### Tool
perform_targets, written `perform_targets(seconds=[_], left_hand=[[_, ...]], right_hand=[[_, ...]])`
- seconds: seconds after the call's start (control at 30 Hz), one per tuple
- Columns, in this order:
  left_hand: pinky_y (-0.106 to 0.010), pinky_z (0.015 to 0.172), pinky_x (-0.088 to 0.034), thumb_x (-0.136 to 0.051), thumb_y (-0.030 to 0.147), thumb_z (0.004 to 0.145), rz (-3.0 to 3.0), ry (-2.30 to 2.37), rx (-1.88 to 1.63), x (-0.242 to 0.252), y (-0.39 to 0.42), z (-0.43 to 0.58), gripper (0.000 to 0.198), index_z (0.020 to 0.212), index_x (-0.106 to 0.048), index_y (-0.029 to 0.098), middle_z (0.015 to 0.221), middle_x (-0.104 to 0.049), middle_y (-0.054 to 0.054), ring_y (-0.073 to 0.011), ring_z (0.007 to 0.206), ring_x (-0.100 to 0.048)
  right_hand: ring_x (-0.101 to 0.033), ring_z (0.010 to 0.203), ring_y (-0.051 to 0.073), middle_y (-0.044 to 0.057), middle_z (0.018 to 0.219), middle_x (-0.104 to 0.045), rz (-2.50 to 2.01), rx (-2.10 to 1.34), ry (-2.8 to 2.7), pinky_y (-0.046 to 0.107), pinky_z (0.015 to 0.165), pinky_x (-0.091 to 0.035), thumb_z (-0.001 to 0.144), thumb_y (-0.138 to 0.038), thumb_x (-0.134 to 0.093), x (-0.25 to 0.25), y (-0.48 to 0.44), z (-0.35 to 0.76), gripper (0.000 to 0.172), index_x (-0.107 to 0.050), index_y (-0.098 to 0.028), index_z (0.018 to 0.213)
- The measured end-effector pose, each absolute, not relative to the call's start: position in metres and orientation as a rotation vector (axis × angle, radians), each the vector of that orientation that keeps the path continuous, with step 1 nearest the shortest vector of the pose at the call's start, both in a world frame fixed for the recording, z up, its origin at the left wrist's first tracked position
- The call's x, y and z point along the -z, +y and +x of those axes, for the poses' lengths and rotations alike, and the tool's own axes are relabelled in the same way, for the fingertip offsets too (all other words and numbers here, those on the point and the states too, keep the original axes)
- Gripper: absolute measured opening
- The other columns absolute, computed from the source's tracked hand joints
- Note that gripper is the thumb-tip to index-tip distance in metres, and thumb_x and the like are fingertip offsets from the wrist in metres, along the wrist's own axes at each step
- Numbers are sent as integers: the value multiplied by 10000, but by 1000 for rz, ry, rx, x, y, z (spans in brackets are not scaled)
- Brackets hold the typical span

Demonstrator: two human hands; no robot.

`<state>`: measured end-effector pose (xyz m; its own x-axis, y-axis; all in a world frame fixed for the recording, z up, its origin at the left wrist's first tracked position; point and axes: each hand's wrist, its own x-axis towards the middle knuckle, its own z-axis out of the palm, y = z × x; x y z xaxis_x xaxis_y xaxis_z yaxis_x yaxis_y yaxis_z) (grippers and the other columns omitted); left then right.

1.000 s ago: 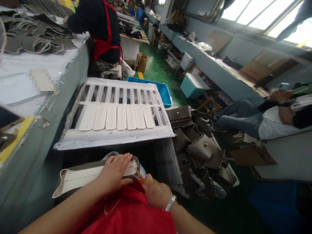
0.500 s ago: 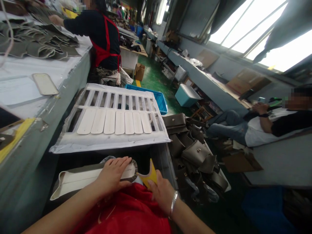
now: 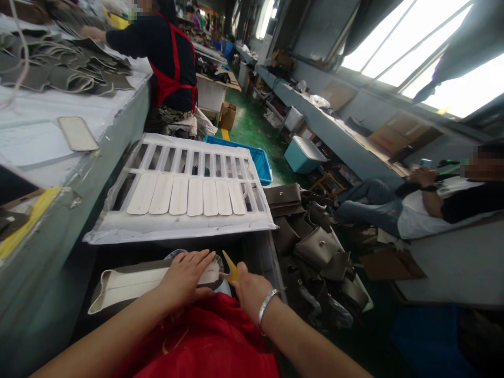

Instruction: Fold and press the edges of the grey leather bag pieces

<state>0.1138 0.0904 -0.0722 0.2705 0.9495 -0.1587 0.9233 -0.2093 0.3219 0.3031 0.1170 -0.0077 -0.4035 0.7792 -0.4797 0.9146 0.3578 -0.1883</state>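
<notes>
A long white panel with grey-brown edging (image 3: 134,283) lies across my lap area, its left end raised into a rim. It looks like an unfinished bag part. My left hand (image 3: 188,273) rests flat on its right portion, fingers stretched out. My right hand (image 3: 252,289) grips a yellow scraper (image 3: 232,270) with a curved-in edge. The scraper's edge is against or very near the panel's rounded right end; contact is hard to make out. Just beyond, a white slatted rack (image 3: 177,223) carries several white rounded strips (image 3: 179,196).
Dark grey-brown bags (image 3: 318,247) are piled to my right. At left stands a workbench (image 3: 114,113) with grey sheets (image 3: 71,63) and a pale rounded plate (image 3: 77,133). One person in a red apron (image 3: 173,58) works there; another (image 3: 417,210) sits at right. A blue crate (image 3: 260,160) stands behind the rack.
My right hand has moved left and slightly up, bringing the scraper to the panel's right end and turning it. My left hand stays on the panel. The view shifted slightly.
</notes>
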Motion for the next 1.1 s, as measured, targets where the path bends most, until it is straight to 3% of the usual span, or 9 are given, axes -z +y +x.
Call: perform_targets(seconds=[0.37, 0.7, 0.83, 1.1], left_hand=[[-440, 1024, -268, -666, 451, 646, 2206, 1694, -200, 76, 86, 110, 829, 1341, -330, 147, 1373, -395, -121, -255, 1243, -374], [-449, 1013, -273, -701, 462, 622, 2214, 1673, -199, 78, 87, 110, 837, 1343, -347, 227, 1401, -356, -94, -273, 1238, -376], [-468, 1006, -274, -723, 479, 603, 2228, 1658, -219, 83, 86, 107, 836, 1332, -359, 297, 1401, -361, -73, -295, 1229, -383], [-478, 1007, -268, -720, 450, 628, 2248, 1624, -255, 85, 86, 105, 780, 1314, -379, 305, 1402, -363, -60, -295, 1236, -373]], right_hand=[[-556, 489, 150, 67, 723, -632, 1753, 1188, 2378, 282, 506, -425, 894, -305, -338, 19, 132, 327, 238, -394, -163, 1077], [-594, 655, 224, 131, 791, -643, 1433, 818, 2407, 319, 564, -434, 872, -269, -397, 10, 147, 318, 243, -439, -139, 1073], [-580, 630, 187, 118, 835, -646, 1353, 887, 2403, 283, 547, -436, 893, -314, -365, 3, 167, 317, 243, -431, -148, 1058], [-605, 656, 196, 119, 831, -657, 1272, 788, 2411, 289, 551, -439, 899, -315, -361, 5, 179, 307, 247, -428, -151, 1071]])
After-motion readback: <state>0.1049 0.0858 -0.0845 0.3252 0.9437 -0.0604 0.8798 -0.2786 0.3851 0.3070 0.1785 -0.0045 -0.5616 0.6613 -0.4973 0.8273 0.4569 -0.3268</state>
